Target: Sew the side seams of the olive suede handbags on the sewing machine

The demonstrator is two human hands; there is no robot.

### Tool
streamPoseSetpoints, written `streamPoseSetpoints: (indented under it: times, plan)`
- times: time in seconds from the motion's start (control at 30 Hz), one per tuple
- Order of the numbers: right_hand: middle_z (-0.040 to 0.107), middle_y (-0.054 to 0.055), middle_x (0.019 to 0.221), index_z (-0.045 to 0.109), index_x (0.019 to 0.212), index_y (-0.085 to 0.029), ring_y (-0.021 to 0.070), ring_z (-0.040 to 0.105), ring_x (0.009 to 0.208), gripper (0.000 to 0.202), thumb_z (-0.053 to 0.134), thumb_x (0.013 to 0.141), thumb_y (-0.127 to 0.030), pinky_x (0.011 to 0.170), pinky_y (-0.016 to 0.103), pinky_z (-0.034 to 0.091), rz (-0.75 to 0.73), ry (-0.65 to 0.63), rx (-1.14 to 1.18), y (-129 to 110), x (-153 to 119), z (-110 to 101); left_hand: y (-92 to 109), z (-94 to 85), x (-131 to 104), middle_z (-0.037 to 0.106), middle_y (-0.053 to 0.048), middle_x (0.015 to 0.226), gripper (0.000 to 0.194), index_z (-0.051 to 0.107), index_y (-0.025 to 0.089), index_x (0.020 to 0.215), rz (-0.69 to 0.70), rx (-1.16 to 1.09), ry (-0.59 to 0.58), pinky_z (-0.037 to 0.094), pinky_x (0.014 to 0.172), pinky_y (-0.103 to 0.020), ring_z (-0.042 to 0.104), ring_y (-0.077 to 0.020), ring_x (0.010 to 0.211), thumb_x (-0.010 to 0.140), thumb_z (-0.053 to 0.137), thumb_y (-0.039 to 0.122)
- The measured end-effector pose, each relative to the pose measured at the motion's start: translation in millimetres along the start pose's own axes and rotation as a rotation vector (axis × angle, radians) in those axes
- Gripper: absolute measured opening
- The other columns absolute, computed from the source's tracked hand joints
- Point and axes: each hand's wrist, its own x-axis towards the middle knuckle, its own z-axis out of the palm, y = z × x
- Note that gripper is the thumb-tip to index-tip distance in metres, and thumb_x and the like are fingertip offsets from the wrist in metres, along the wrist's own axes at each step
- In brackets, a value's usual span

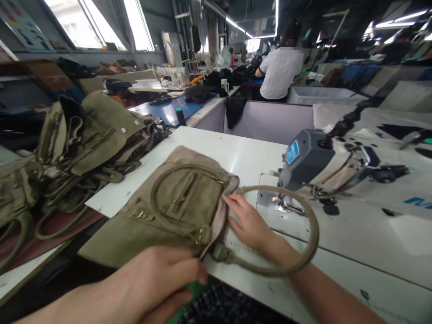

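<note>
An olive-green fabric handbag (pixel 199 193) lies flat on the white sewing table, its opening turned to the right. One round handle rests on its front around a zipped pocket (pixel 184 193); the other handle (pixel 313 225) loops out to the right, around my right forearm. My right hand (pixel 248 220) grips the bag's opening edge, where pale lining (pixel 220 220) shows, with the fingertips on the rim. Close to the bag's near edge is my left hand (pixel 162 279), fingers curled and smeared by motion. Whether it touches the bag I cannot tell.
A sewing machine (pixel 337 166) stands right of the bag, its needle area near the looped handle. Similar olive bags (pixel 94 135) are heaped on the left. Behind the table stand a dark thread spool (pixel 181 117) and a lilac partition (pixel 270 119); a person in white (pixel 281 72) works beyond.
</note>
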Motion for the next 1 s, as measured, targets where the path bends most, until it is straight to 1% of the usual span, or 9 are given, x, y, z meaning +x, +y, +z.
streamPoseSetpoints:
  times: [0.1,0.2,0.3,0.4,0.57,0.7,0.87,0.93,1.0]
  plan:
    - [0.067,0.01,0.117,0.069,0.113,-0.021,0.0267,0.058,0.117,0.034,0.054,0.082,-0.018,0.106,0.05,0.043,0.089,0.022,0.143,6,28,2,-7,-37.3,54,0.065,-0.003,0.107,0.017,0.058,0.023,0.11,0.071,-0.173,0.051,0.05,0.085,-0.024,0.062,-0.0164,0.095,0.093,0.054,0.026]
    - [0.073,0.011,0.102,0.071,0.107,-0.017,0.0248,0.07,0.097,0.033,0.044,0.089,-0.022,0.085,0.044,0.058,0.229,0.049,0.267,12,9,-13,-57,-57.2,112,0.051,-0.011,0.135,0.053,0.033,0.023,0.144,0.129,-0.256,0.132,0.052,0.085,-0.031,0.061,-0.019,0.099,0.096,0.049,0.038]
    - [0.075,0.013,0.096,0.071,0.108,-0.013,0.0232,0.073,0.084,0.034,0.046,0.089,-0.025,0.065,0.034,0.062,0.344,0.068,0.335,10,-40,-30,-109,-48.8,141,0.037,-0.014,0.145,0.057,0.03,0.022,0.146,0.039,-0.059,0.236,0.048,0.097,-0.038,0.053,-0.0239,0.116,0.096,0.041,0.048]
    - [0.075,0.011,0.088,0.07,0.108,-0.015,0.0204,0.072,0.074,0.031,0.048,0.09,-0.027,0.066,0.034,0.062,0.387,0.121,0.279,-2,-82,-31,-135,-27.1,145,0.044,-0.013,0.137,0.049,0.051,0.019,0.128,0.008,0.066,0.118,0.04,0.108,-0.042,0.05,-0.0263,0.122,0.094,0.042,0.053]
    - [0.066,0.013,0.116,0.067,0.115,-0.019,0.0254,0.061,0.111,0.035,0.045,0.089,-0.013,0.097,0.047,0.052,0.04,0.167,-0.105,-30,-95,-1,-127,-8.4,143,0.059,-0.01,0.108,0.04,0.062,0.017,0.1,-0.021,0.325,0.079,0.045,0.092,-0.04,0.057,-0.0259,0.099,0.086,0.056,0.054]
    - [0.05,0.018,0.14,0.052,0.135,-0.008,0.0293,0.035,0.139,0.051,0.046,0.084,-0.005,0.113,0.053,0.036,-0.096,0.068,-0.22,-44,-74,34,-109,-31.0,145,0.058,-0.002,0.075,0.033,0.057,0.018,0.081,-0.088,0.386,0.132,0.043,0.068,-0.028,0.054,-0.0175,0.071,0.095,0.042,0.043]
    - [0.069,0.01,0.112,0.069,0.106,-0.013,0.0212,0.055,0.12,0.025,0.051,0.09,-0.008,0.115,0.036,0.035,-0.187,-0.074,-0.195,-44,-49,63,-114,-68.2,163,0.054,-0.004,0.065,0.045,0.06,0.016,0.084,-0.276,0.691,0.306,0.038,0.068,-0.031,0.054,-0.0209,0.069,0.099,0.035,0.05]
    - [0.07,0.01,0.101,0.07,0.095,-0.013,0.0186,0.062,0.107,0.022,0.05,0.09,-0.006,0.107,0.028,0.043,-0.175,-0.074,-0.193,-44,-46,66,-127,-60.0,176,0.058,-0.007,0.066,0.042,0.063,0.014,0.087,-0.329,0.802,0.294,0.041,0.072,-0.034,0.058,-0.024,0.073,0.099,0.039,0.046]
    - [0.07,0.009,0.097,0.069,0.092,-0.014,0.0188,0.063,0.101,0.024,0.048,0.088,-0.002,0.108,0.032,0.042,-0.153,-0.051,-0.208,-44,-49,66,-141,-39.7,188,0.063,-0.011,0.074,0.035,0.065,0.011,0.096,-0.315,0.819,0.277,0.043,0.077,-0.038,0.061,-0.0273,0.08,0.099,0.042,0.037]
